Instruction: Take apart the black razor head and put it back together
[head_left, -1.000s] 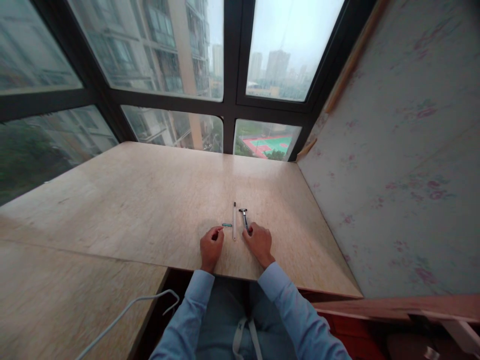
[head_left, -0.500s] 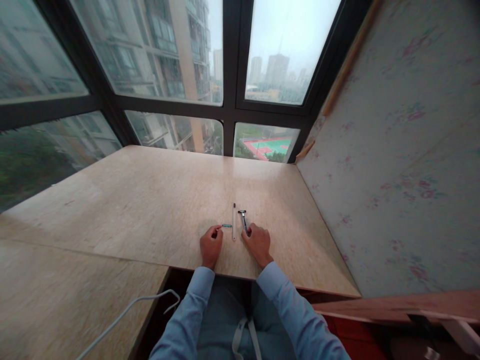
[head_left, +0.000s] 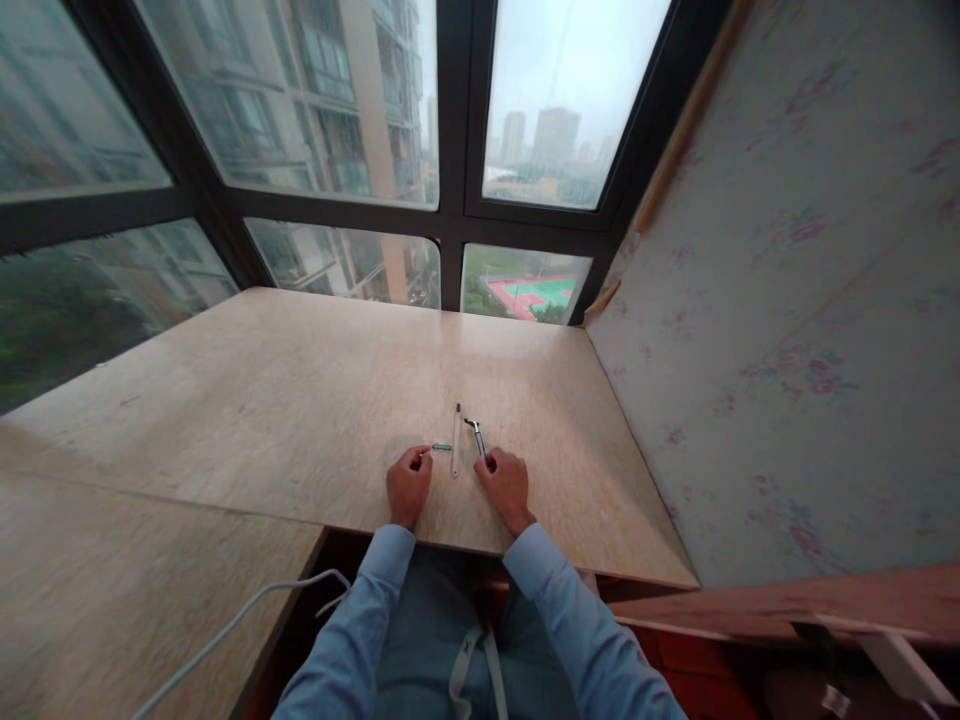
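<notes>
Razor held on one side, small teal strip at the fingertips on the other

Head view: I take the white stick (head_left: pixel 456 443) as my clock centre, twelve towards the window (head_left: pixel 540 110). At three o'clock lies the razor (head_left: pixel 479 438), its head tilted. The right hand (head_left: pixel 505 487), at four, has thumb and fingers closed round the lower handle. The left hand (head_left: pixel 409 490), at eight, is curled, thumb and index nearly together at the outer end of the teal strip (head_left: pixel 441 448), which sits at nine; I can't tell whether they grip it.

I'd judge the step in hand to be steadying or adjusting both pieces; any move from here calls for a light, level touch.

The white stick stands in the way, between razor and strip. The tabletop (head_left: pixel 300 380) spreads around; a pale cable (head_left: pixel 289 585) curves at eight, well apart, and the papered wall (head_left: pixel 787 350) rises at two.
</notes>
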